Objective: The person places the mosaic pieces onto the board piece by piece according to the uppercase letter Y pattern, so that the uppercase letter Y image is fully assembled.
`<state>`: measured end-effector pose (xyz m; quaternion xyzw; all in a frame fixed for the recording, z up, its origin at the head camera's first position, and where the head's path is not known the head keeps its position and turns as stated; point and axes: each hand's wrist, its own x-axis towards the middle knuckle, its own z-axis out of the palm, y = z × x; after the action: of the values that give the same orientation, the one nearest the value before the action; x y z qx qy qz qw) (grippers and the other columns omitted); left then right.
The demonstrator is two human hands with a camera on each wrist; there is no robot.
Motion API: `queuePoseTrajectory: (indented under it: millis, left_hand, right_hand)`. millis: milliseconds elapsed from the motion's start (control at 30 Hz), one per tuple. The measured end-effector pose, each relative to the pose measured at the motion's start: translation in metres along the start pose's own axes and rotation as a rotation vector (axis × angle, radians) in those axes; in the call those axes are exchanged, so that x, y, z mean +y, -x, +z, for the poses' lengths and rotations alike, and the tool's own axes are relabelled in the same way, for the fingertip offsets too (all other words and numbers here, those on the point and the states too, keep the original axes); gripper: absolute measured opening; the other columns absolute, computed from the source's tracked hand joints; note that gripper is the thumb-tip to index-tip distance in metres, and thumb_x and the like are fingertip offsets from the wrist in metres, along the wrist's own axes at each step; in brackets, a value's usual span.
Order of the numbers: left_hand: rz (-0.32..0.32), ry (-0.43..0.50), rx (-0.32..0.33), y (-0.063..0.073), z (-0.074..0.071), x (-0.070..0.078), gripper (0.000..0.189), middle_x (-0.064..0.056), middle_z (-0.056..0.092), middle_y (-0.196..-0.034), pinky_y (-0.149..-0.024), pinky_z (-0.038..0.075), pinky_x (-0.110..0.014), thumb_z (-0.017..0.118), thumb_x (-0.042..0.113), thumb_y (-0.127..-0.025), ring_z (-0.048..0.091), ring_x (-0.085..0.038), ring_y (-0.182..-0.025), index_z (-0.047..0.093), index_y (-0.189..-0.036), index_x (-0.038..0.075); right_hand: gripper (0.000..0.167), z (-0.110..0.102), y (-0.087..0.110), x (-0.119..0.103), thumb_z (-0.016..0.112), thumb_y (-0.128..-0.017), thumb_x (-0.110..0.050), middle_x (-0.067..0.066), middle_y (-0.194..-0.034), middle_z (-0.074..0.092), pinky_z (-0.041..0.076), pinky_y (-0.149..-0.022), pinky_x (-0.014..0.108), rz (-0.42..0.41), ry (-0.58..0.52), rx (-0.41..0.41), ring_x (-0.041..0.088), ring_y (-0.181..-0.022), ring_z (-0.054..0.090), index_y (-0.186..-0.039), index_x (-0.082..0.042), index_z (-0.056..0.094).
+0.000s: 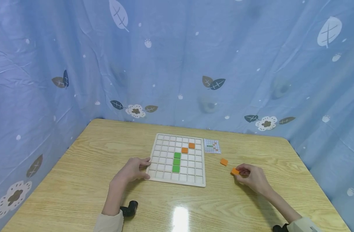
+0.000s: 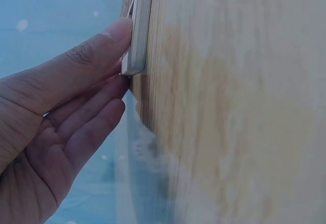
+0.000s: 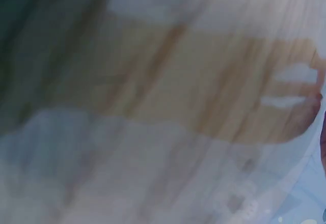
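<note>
A white gridded board [image 1: 165,175] lies on the table, with green square tiles [image 1: 176,161] in a column and two orange tiles [image 1: 184,150] on a diagonal above them. My left hand [image 1: 133,169] touches the board's left edge near its front corner. In the left wrist view, the thumb of that left hand [image 2: 66,96] lies against the board's edge [image 2: 138,35]. To the board's right, my right hand [image 1: 253,178] pinches an orange tile [image 1: 234,171] at table level. Another loose orange tile [image 1: 224,162] lies just beyond it. Only a sliver of the right hand [image 3: 323,142] shows in the right wrist view.
A small card [image 1: 212,146] printed with a coloured grid lies against the board's right side. Blue patterned curtain [image 1: 177,64] surrounds the wooden table [image 1: 113,138] at the back and sides. Black wrist devices [image 1: 129,208] sit by both sleeves.
</note>
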<state>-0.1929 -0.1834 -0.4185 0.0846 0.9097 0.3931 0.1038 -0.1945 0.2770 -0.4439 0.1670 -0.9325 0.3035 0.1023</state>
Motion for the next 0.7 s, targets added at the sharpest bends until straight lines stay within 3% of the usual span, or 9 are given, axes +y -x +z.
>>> queuePoseTrajectory:
  millis: [333, 533, 700]
  left_hand:
    - [-0.008, -0.012, -0.004, -0.001, 0.0, 0.0, 0.055, -0.012, 0.051, -0.139, -0.102, 0.042, -0.044, 0.083, 0.007, -0.071, 0.046, -0.036, -0.127, 0.064, -0.122, -0.001]
    - [-0.014, -0.022, 0.003, -0.001, 0.0, -0.001, 0.055, -0.011, 0.051, -0.139, -0.104, 0.04, -0.045, 0.083, 0.007, -0.07, 0.046, -0.035, -0.128, 0.065, -0.121, -0.001]
    - [-0.011, -0.018, 0.005, -0.001, 0.002, 0.0, 0.055, -0.012, 0.052, -0.138, -0.104, 0.04, -0.045, 0.083, 0.007, -0.069, 0.046, -0.035, -0.128, 0.065, -0.12, -0.001]
  right_hand:
    - [0.018, 0.003, -0.007, -0.003, 0.078, -0.076, -0.005, -0.004, -0.082, 0.068, 0.055, -0.062, 0.023, -0.003, -0.088, -0.025, 0.004, -0.072, 0.062, -0.094, -0.007, 0.074]
    - [0.017, 0.004, -0.022, -0.016, 0.077, -0.075, 0.0, 0.0, -0.08, 0.068, 0.054, -0.061, 0.023, -0.035, -0.205, -0.042, 0.006, -0.07, 0.06, -0.091, -0.003, 0.073]
    - [0.017, 0.01, -0.037, -0.026, 0.077, -0.074, 0.0, 0.0, -0.078, 0.068, 0.052, -0.059, 0.022, -0.059, -0.239, -0.07, 0.006, -0.068, 0.06, -0.091, -0.001, 0.073]
